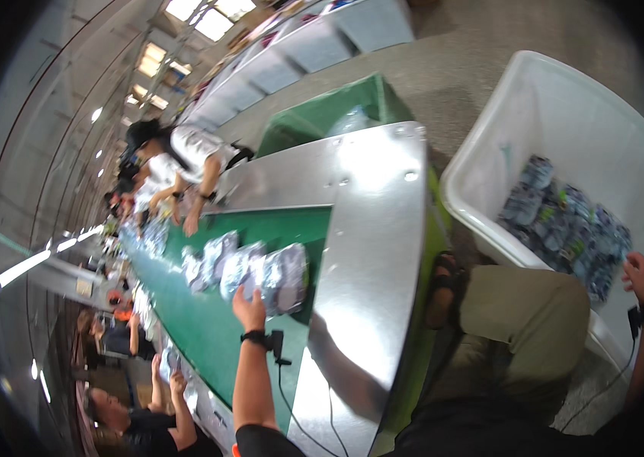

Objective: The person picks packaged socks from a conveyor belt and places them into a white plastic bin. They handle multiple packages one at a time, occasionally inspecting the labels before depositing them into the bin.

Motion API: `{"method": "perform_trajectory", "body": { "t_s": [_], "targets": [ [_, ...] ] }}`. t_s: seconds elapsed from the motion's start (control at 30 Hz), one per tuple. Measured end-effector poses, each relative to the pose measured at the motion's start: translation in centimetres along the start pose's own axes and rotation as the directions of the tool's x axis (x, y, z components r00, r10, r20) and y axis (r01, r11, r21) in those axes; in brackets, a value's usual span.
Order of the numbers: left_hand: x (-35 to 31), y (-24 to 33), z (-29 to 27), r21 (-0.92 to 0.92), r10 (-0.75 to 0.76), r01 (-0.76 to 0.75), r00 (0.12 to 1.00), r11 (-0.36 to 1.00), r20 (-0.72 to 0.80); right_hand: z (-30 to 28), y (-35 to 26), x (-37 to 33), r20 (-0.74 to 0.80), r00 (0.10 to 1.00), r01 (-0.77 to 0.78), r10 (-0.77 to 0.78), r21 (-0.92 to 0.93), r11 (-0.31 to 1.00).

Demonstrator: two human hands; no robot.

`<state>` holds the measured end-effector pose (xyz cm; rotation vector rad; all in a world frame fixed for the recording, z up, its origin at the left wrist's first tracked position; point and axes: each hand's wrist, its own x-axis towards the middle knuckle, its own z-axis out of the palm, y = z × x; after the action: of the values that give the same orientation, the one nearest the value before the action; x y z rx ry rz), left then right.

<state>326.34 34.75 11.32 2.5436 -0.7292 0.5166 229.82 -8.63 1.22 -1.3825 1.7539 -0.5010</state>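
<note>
Over the green conveyor belt [208, 305] my left hand [249, 311] reaches out, fingers apart, at the near edge of clear plastic-bagged packs. A greyish pack [285, 278] lies just beyond its fingers, and another pack [242, 268] is beside it; what is inside cannot be made out clearly. My right hand [638, 276] is over the right side of a large white bin [482, 183], its fingers loosely bent and apart with nothing seen in them. Several bagged dark blue-grey packs [566, 225] with green spots lie in the bin.
A metal conveyor end plate [371, 228] lies between the belt and the bin. Beyond it stands a green container [314, 114]. Co-workers [200, 156] stand along the far side, another person [147, 419] at lower left. White bins [322, 57] line the floor behind.
</note>
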Motion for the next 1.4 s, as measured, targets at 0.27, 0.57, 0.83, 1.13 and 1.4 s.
{"method": "perform_trajectory", "body": {
  "t_s": [0.27, 0.57, 0.83, 1.13, 1.4],
  "targets": [
    [0.6, 1.6, 1.6, -0.314, -0.37, 0.642, 0.701, 0.699, 0.61, 1.6, -6.7, -5.4, 0.016, 0.968, 0.251, -0.251, -0.014, 0.968],
    [-6.5, 9.2, -1.0, -0.59, -0.081, 0.318, 0.916, 0.743, 0.392, 4.4, -15.4, -7.8, 0.146, 0.931, 0.329, -0.334, 0.057, 0.943],
    [-14.7, 12.9, -6.8, -0.447, 0.395, -0.278, 0.898, 0.85, 0.194, 4.5, -18.3, -8.7, 0.199, 0.899, 0.392, -0.389, 0.028, 0.92],
    [-14.9, 16.7, -9.6, -0.571, -0.021, 0.332, 0.876, 0.751, 0.482, 6.1, -22.4, -11.7, 0.261, 0.874, 0.404, -0.41, 0.078, 0.911],
    [-14.5, 22.5, -7.1, -0.723, 0.138, 0.69, 0.714, 0.026, 0.687, 7.8, -27.0, -15.6, 0.349, 0.778, 0.505, -0.523, 0.15, 0.85]
  ]
}}
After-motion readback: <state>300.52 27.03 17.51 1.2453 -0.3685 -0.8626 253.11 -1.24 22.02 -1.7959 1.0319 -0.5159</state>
